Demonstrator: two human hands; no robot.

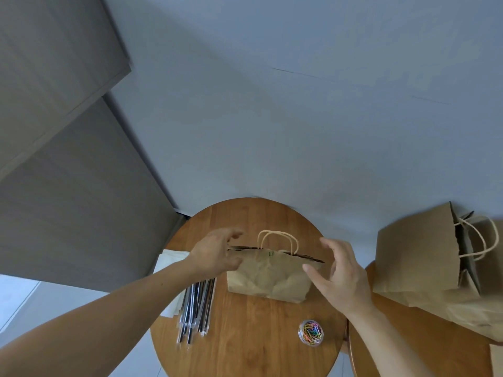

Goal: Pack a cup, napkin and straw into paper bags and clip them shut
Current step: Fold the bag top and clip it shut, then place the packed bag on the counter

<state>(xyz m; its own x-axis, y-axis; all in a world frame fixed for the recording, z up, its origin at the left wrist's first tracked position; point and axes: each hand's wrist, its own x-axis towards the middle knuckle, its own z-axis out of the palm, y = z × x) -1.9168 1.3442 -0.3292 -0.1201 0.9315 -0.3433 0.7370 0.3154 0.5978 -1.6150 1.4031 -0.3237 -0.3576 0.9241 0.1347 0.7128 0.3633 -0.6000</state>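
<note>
A brown paper bag (272, 278) stands on the round wooden table (245, 336), its top edge pressed flat with a small green clip (270, 253) at the middle and the twine handles sticking up. My left hand (215, 254) is at the bag's left top corner, fingers and thumb spread on either side of the edge. My right hand (337, 273) hovers by the right top corner with its fingers apart, holding nothing. Wrapped black straws (196, 311) lie left of the bag, on white napkins (171, 257). No cup is visible.
A clear round tub of coloured paper clips (311, 332) sits at the front right of the table. On a second wooden table (408, 344) to the right, other brown paper bags (419, 254) lie and stand. A blue-grey wall is behind.
</note>
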